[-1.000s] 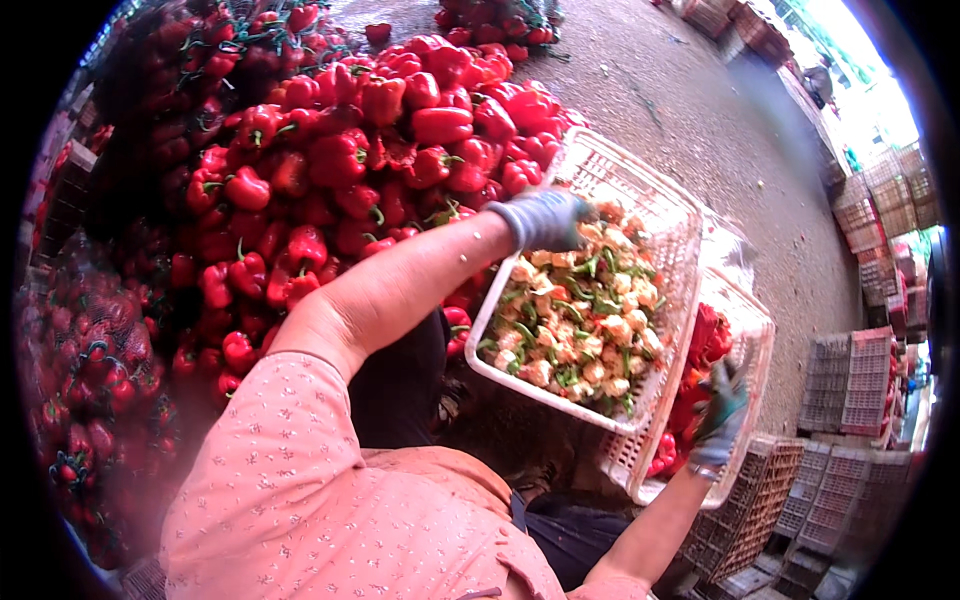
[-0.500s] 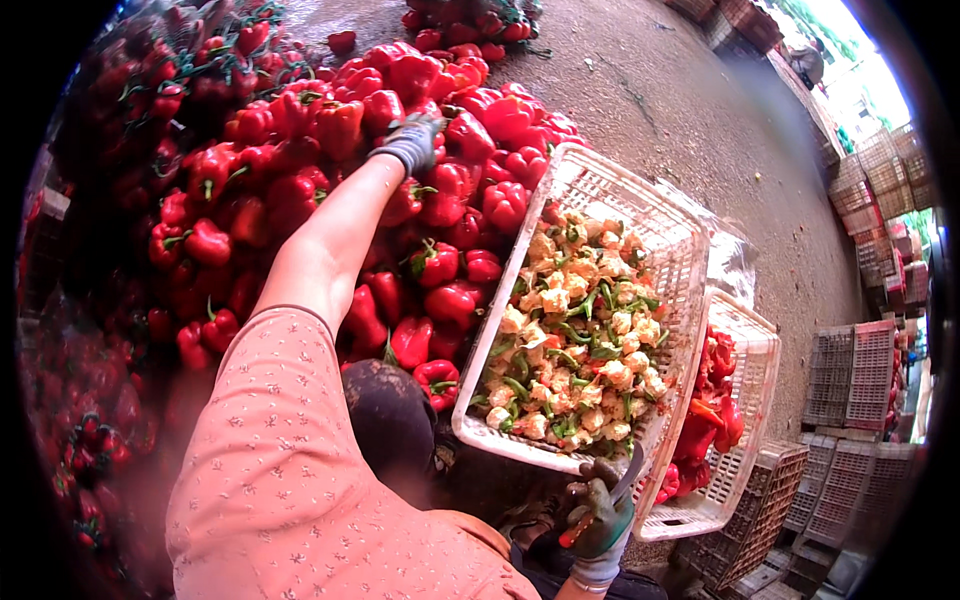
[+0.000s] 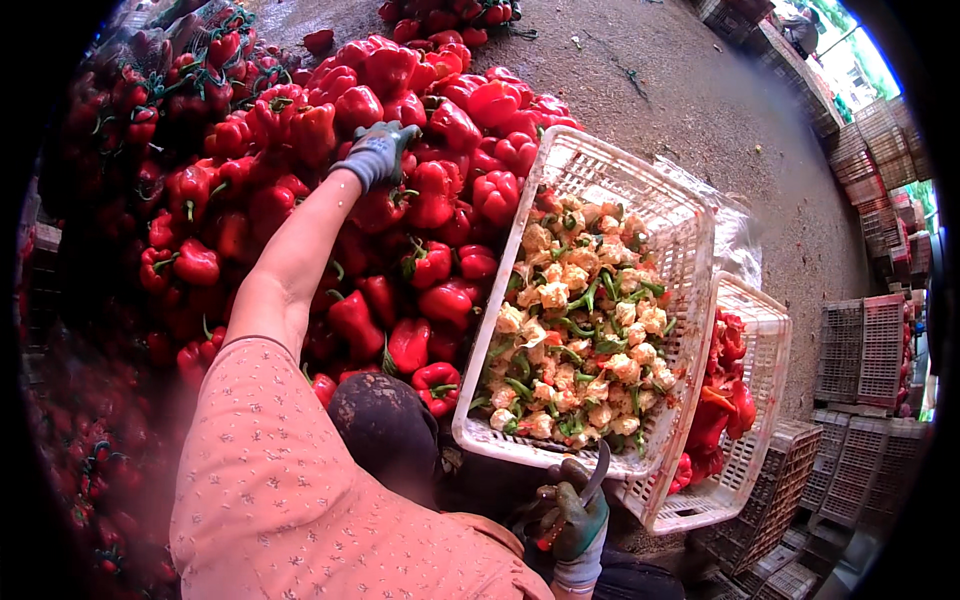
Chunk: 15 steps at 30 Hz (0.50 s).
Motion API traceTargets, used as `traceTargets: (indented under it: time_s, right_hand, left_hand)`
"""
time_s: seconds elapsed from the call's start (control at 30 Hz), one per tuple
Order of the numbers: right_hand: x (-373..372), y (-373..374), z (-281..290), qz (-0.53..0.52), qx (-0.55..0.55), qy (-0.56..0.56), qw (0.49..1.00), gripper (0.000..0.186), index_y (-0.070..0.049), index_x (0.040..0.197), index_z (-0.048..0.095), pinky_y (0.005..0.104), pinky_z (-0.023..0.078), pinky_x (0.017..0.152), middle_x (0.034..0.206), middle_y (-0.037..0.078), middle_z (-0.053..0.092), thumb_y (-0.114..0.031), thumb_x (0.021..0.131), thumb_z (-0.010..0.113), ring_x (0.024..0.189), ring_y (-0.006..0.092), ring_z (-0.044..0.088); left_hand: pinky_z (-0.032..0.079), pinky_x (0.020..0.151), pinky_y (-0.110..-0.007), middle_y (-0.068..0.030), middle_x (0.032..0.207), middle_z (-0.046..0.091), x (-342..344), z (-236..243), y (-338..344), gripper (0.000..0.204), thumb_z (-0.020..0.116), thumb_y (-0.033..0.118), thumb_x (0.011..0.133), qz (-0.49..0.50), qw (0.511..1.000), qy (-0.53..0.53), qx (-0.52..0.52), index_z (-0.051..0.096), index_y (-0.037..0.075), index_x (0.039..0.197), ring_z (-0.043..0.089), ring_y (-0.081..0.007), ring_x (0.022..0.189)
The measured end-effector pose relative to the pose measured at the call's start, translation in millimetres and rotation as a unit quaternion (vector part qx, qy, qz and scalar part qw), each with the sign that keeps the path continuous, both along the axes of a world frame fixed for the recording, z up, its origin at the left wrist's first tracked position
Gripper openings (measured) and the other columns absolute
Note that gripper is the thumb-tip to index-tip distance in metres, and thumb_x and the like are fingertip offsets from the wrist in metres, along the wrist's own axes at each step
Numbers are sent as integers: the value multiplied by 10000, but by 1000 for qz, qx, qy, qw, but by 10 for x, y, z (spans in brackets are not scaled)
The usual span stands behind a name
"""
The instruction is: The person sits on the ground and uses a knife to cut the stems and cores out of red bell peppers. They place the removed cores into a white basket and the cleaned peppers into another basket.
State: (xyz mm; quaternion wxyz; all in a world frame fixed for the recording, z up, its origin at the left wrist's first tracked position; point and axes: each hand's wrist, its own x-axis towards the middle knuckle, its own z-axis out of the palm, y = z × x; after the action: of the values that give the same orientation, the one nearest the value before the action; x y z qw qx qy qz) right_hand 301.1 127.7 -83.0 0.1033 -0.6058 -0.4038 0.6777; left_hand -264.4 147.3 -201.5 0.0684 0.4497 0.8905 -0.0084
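Note:
My left hand, in a grey-and-green glove, reaches over a big heap of red bell peppers. Its fingers stretch out and touch peppers near the middle of the heap; their tips are partly hidden, and no pepper shows lifted. Down at the front, my right hand, gloved too, is closed round a knife whose short curved blade points up. That hand is beside the near edge of a white plastic crate. Cut pepper cores with green stems and pale seeds lie inside the crate.
A second white crate to the right holds red pepper pieces. Beside it stands a brown crate. Stacked crates line the right side. Netted peppers are piled at far left. My knee is against the heap.
My left hand has drawn back slightly toward me over the peppers. My right hand still holds the knife near the crate edge. The whole view has shifted a little.

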Motion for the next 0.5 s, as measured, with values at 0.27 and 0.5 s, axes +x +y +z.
traceTargets:
  time_s: [0.27, 0.5]
  right_hand:
    - [-502, 133, 34, 60, 22, 174, 983, 512, 9, 1408, 429, 217, 479, 505, 1187, 190, 622, -140, 933, 547, 789, 162, 663]
    - [-1486, 313, -299, 55, -189, 448, 872, 598, -82, 1445, 409, 356, 556, 835, 1361, 148, 536, -472, 997, 473, 1109, 316, 619]
  left_hand:
    - [498, 905, -303, -49, 1098, 560, 275, 307, -654, 567, 800, 190, 711, 123, 874, -136, 449, 498, 62, 1173, 579, -188, 974]
    - [423, 1059, -341, -77, 1384, 472, 1989, 1453, -824, 922, 817, 94, 737, -87, 763, -337, 545, 300, 49, 1500, 488, -180, 1227]
